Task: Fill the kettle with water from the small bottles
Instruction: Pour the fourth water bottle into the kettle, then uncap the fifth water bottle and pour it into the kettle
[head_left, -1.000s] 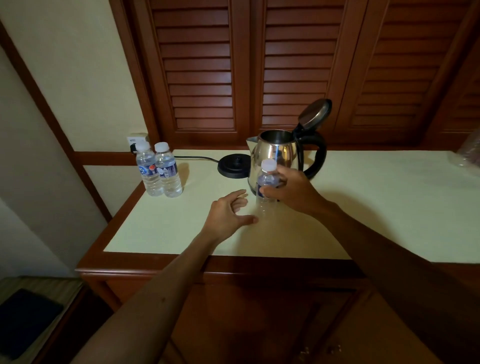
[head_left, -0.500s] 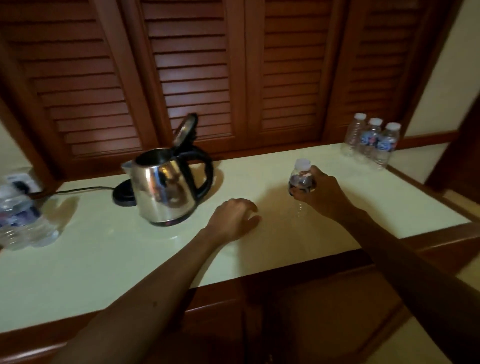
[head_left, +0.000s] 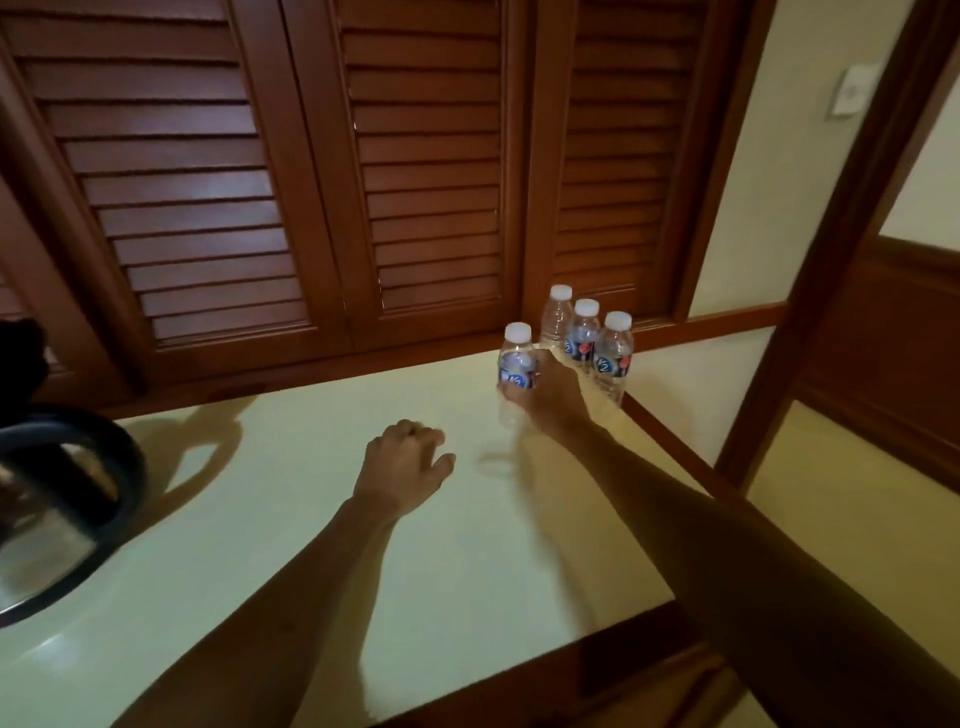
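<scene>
My right hand (head_left: 548, 397) grips a small clear bottle (head_left: 516, 364) with a white cap and blue label, held upright just above the pale counter (head_left: 322, 519). Right behind it stand three more small capped bottles (head_left: 584, 338) in the counter's far right corner. My left hand (head_left: 402, 462) rests on the counter with its fingers loosely curled, holding nothing. The steel kettle (head_left: 47, 514) with its black handle is cut off at the left edge of the view; its lid is out of frame.
Dark wooden louvred doors (head_left: 311, 182) rise behind the counter. The counter's wooden rim (head_left: 670, 431) ends at the right, beside a wooden door frame (head_left: 831, 260) and a cream wall with a switch plate (head_left: 852, 91).
My right hand has carried the bottle rightward, away from the kettle, up to the three bottles in the corner. The view swung right; the kettle slid to the left edge. The left hand stayed down.
</scene>
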